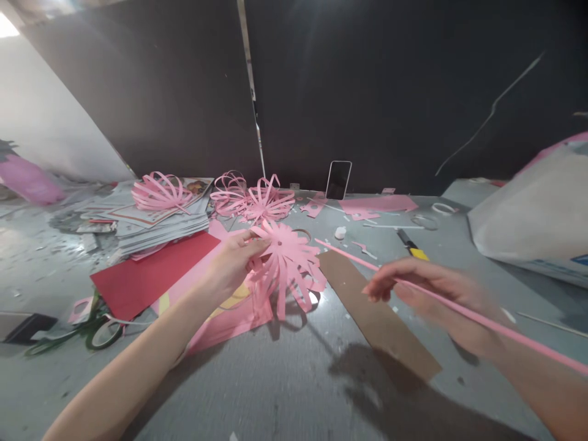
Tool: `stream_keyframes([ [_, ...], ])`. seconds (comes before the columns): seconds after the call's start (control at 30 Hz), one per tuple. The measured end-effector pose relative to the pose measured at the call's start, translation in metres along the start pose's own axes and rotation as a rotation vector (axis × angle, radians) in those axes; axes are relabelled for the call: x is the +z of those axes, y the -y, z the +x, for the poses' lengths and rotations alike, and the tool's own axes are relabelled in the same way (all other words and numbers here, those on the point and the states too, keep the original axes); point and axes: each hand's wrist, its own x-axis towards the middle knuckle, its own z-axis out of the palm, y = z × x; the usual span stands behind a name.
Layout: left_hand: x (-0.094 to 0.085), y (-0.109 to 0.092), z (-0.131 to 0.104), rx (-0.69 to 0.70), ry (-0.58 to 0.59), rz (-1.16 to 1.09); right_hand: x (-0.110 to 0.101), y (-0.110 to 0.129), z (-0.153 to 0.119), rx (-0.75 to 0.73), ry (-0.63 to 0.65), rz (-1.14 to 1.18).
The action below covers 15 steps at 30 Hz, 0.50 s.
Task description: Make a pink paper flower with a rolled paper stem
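Observation:
My left hand [235, 256] pinches a pink paper flower [288, 246] by its left edge, thumb on top. This flower is cut into many narrow strips round a small centre hole, and its strips hang down over the table. Over to the right, my right hand [427, 291], partly blurred, has a long thin pink stick [478, 320] between its fingers. The stick slants up to the left, its tip close to the flower's right side but apart from it. Under the flower lie pink paper sheets [220, 331], and a brown cardboard strip [367, 306] lies below the right hand.
Pink strip-paper balls [160, 193] stand at the back left, one on a paper stack [160, 229]. Nearby are red paper [156, 275] and green-handled scissors [98, 331]. A phone [339, 180] leans on the dark wall. A yellow-black cutter [411, 245] and a white bag [528, 214] are right.

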Motion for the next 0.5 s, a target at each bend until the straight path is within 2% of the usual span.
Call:
stream_keyframes([
  [0.2, -0.012, 0.0, 0.01, -0.002, -0.062, -0.116, -0.012, -0.012, 0.003, -0.145, 0.018, -0.064],
  [0.5, -0.017, -0.003, 0.017, -0.011, -0.126, -0.245, -0.016, -0.009, 0.001, -0.113, 0.012, -0.12],
])
